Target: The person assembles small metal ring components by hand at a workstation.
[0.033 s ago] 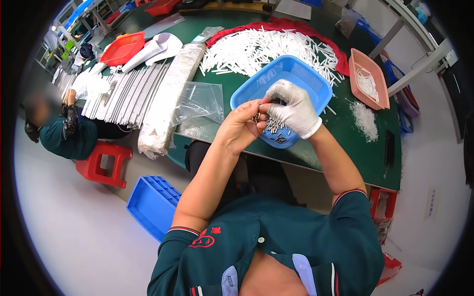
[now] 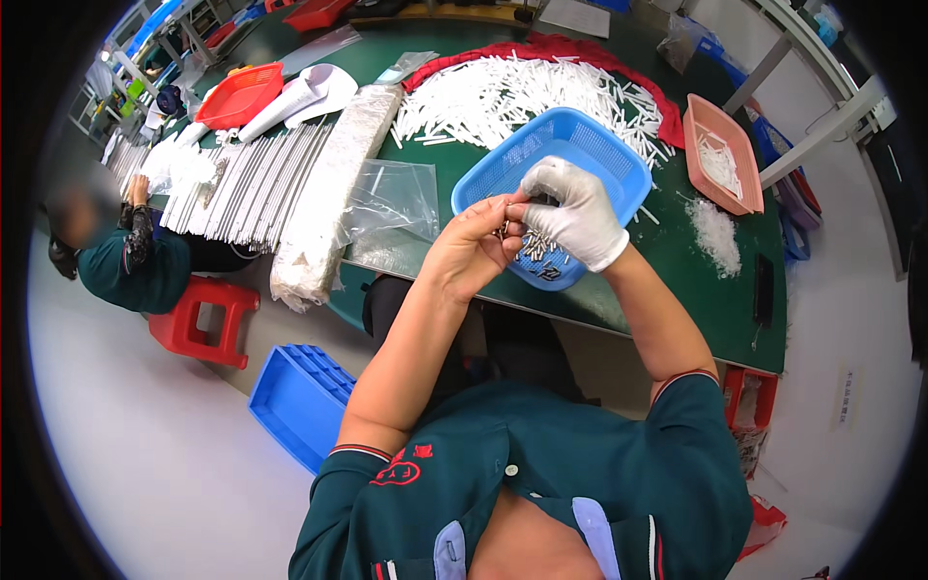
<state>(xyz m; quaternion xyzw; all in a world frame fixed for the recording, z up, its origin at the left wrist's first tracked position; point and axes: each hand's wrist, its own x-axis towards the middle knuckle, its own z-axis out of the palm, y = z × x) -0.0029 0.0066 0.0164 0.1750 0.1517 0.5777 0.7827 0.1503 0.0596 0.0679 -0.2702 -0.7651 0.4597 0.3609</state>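
On the green counter (image 2: 681, 275), white tubes (image 2: 503, 97) are lying behind a blue basket (image 2: 522, 147) of metal pins (image 2: 539, 246); above it, left hand (image 2: 472, 247) and gloved right hand (image 2: 584, 220) are pinching closed, on what I cannot tell.

The mesh basket (image 2: 559, 135) is blue, the pieces (image 2: 541, 249) in it silvery, the glove (image 2: 588, 217) above it white; beyond it, white sticks (image 2: 512, 92), red cloth (image 2: 669, 124); right of it, a salmon-pink tray (image 2: 696, 140).

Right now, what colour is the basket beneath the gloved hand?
The basket is blue, seen best in the head view.
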